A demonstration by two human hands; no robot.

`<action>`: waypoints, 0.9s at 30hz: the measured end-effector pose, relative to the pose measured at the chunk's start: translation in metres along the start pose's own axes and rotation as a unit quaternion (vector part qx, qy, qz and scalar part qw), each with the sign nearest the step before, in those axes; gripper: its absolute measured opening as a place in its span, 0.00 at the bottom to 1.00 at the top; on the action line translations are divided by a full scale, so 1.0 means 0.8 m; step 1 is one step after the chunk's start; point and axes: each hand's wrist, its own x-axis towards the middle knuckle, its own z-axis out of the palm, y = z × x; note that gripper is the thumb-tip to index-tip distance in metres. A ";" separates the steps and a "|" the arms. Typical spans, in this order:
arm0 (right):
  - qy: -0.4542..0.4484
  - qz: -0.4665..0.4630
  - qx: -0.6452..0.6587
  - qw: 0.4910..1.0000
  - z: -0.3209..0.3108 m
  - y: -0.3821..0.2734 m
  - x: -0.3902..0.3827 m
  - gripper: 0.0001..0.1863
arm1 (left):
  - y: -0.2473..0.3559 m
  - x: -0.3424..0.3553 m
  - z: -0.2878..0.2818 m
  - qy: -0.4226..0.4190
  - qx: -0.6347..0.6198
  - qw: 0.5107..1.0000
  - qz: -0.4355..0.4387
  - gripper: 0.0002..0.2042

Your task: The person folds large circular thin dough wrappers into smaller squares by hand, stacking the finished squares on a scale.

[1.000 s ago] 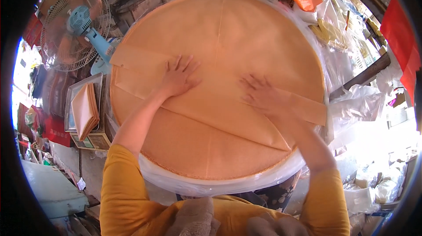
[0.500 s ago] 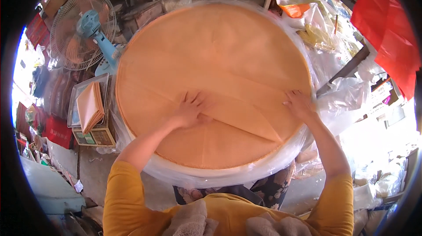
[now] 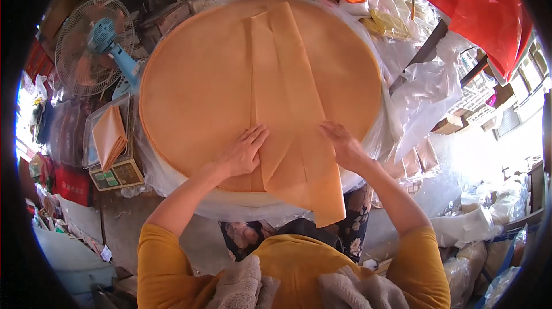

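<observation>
A wide stack of thin, round tan sheets [image 3: 195, 96] lies in front of me, apparently dough or bean-curd skins; I cannot tell which. On top, one sheet is folded into a long, layered strip [image 3: 293, 102] running from the far rim toward me. Its near end hangs over the front edge. My left hand [image 3: 244, 151] rests flat on the stack, open, fingertips against the strip's left edge. Along the right edge lies my right hand [image 3: 345, 147], fingers stretched out and touching the fold, its thumb partly hidden.
Clear plastic wrap [image 3: 230, 208] surrounds the stack's base. To the left stand a blue fan [image 3: 103, 38] and a tray [image 3: 92, 125] holding folded tan sheets [image 3: 110, 136] on a box. Plastic bags [image 3: 425, 96] crowd the right side, below a hanging red sheet [image 3: 483, 15].
The top sheet, spread nearly flat before with a fold near the front, is now gathered into a lengthwise strip. My right hand has moved inward, closer to my left. The view has shifted slightly.
</observation>
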 end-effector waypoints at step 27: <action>0.149 0.364 0.162 0.905 0.016 0.000 0.063 0.18 | 0.033 0.028 0.039 0.189 -0.254 0.893 -0.319 0.17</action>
